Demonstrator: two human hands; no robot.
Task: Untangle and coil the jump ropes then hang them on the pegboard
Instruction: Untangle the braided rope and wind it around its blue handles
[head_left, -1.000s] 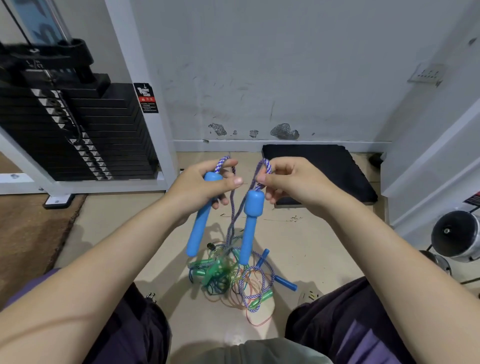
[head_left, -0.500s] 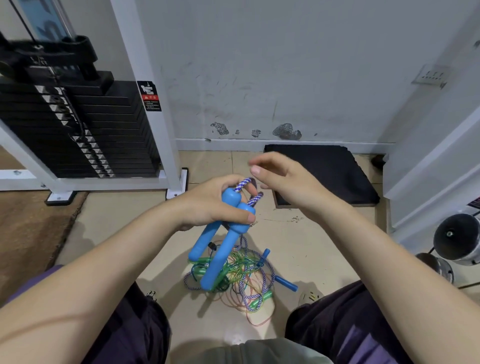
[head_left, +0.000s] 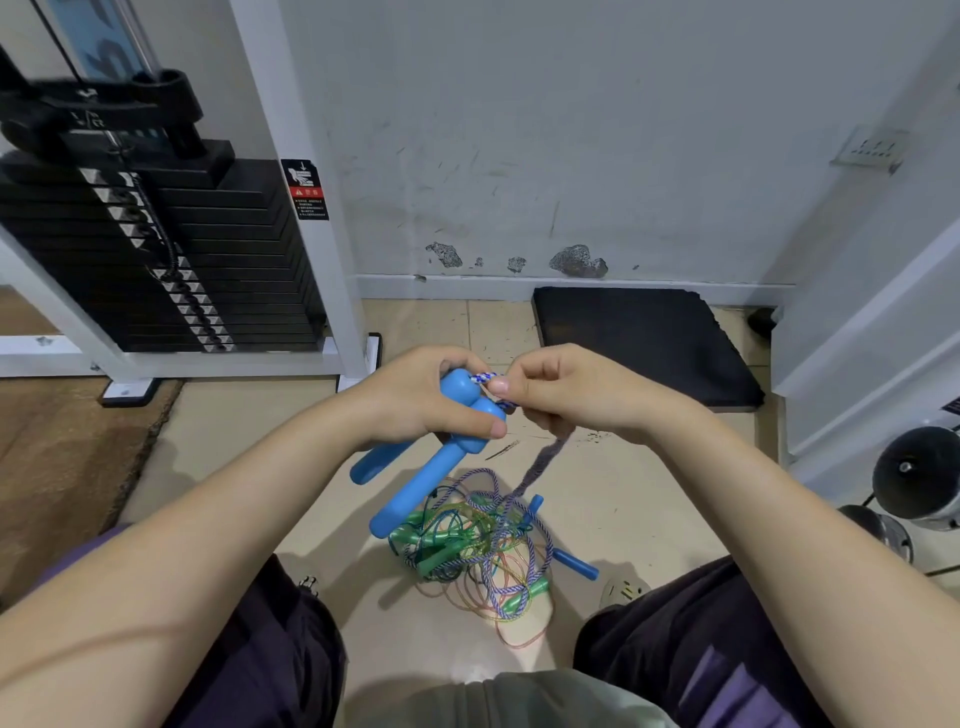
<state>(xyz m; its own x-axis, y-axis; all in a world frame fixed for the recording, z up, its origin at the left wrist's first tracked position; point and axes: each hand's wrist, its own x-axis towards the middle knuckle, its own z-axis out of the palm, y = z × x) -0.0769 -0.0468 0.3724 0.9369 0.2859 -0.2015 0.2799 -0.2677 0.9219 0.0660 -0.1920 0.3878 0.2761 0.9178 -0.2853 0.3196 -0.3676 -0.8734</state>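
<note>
Untangling step: one rope's handles are gathered, its cord not yet freed.

The two thick blue plastic handles (head_left: 431, 457) of the purple-and-white braided rope (head_left: 540, 470) are gripped together by the left hand (head_left: 421, 400), while the cord just beside the handle tops is pinched by the right hand (head_left: 566, 395). From there the cord is led down into the tangled heap of green, blue and orange ropes (head_left: 478, 551) on the tiled floor (head_left: 249, 431), between the knees. Next, the braided cord probably must be drawn out of the heap slowly, loop by loop, before coiling. No pegboard is seen.
</note>
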